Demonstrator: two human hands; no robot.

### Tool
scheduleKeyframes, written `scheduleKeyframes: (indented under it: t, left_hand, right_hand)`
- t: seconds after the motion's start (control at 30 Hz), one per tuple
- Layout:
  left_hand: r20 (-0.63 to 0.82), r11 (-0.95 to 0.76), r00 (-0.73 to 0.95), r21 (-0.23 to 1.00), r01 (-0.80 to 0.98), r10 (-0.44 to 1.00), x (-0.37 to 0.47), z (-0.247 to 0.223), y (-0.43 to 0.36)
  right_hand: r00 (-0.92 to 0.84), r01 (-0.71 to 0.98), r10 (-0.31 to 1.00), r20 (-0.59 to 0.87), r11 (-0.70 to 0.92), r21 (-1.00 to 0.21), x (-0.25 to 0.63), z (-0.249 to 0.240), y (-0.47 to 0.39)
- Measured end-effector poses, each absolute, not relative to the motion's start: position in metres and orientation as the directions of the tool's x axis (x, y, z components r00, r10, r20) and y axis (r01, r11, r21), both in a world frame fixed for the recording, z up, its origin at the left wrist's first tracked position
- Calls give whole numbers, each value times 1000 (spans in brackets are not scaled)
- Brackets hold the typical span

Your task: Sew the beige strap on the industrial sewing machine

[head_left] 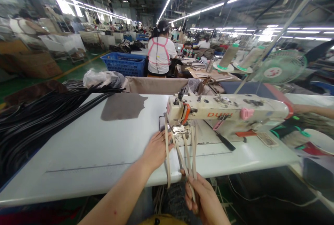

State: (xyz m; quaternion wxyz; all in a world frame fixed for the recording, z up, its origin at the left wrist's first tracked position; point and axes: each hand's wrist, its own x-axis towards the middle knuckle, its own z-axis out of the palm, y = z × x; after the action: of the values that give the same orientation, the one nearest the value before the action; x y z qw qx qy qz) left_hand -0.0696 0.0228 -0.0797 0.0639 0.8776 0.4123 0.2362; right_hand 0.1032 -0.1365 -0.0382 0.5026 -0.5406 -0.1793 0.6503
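Observation:
A white sewing machine [229, 108] stands on the pale table [99, 148]. Several narrow beige strips [193, 148] run from around its needle area towards me. Close to the needle plate, my left hand [156, 150] lies with fingers stretched out on the table, touching a strip that hangs over the table edge. My right hand [199, 193] is closed around the gathered strips just in front of the table edge. Its palm side and part of the fingers are hidden. A black-handled tool [225, 141] rests beside the machine's base.
Long black strips [52, 120] are heaped at the left. A grey-brown piece of material [124, 106] lies at the table's back. Thread cones [229, 56] and a green fan [281, 66] stand right. Beyond are a blue crate [125, 64] and a seated person [160, 51].

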Motion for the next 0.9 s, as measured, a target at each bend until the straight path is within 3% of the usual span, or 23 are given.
scheduleKeyframes:
  t: [0.2,0.63,0.9]
  left_hand:
    - [364,-653,550,296,697,752,-70,-80,23]
    - [349,-656,560,306,690,752,-70,-81,25]
    - [338,-661,573,284,695,747,-71,-83,26]
  right_hand:
    - [40,-587,840,-541,-418,-693,107,-50,-139]
    - [102,-381,896,-432,-366,-849,95,-43,-121]
    - [10,-423,881,-473,-425,-800,92,-48,-120]
